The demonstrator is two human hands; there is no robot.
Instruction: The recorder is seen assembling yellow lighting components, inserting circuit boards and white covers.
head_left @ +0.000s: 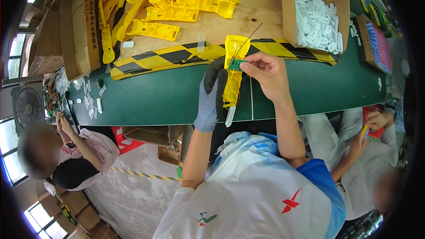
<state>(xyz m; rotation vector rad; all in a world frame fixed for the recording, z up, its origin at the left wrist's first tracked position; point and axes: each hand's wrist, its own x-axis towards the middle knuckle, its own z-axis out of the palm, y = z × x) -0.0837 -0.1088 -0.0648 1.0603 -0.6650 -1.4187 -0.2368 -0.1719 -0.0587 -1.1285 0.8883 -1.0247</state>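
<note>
Nearest the lens, a white and blue shirt fills the lower frame, and both forearms rise from it toward the green table (168,97). Take the long yellow moulded plastic shell (233,73) as the landmark: it stands lengthwise over the table's near half, its far end touching the black-and-yellow striped tape (177,55) that edges the raised plywood board beyond.

On the shell's left flank, the left hand (211,95), in a grey and black work glove, is wrapped firmly round the casing, fingers curled under it and thumb on top. On the shell's right, the bare right hand (264,71) pinches a small green circuit board (236,64) between thumb and forefinger, holding it against the shell's upper part. A thin dark wire (250,36) runs up and away from the board's far side.

To seat the board well, it seems wise to keep the glove's grip steady so the shell cannot twist, lower the board flat rather than corner first, and keep the wire clear of the shell's edge so it is not trapped.

Beyond the shell lies a heap of matching yellow shells (168,0); beyond and to its right sits a cardboard box of small white plastic parts (316,22). Other people work at either side.
</note>
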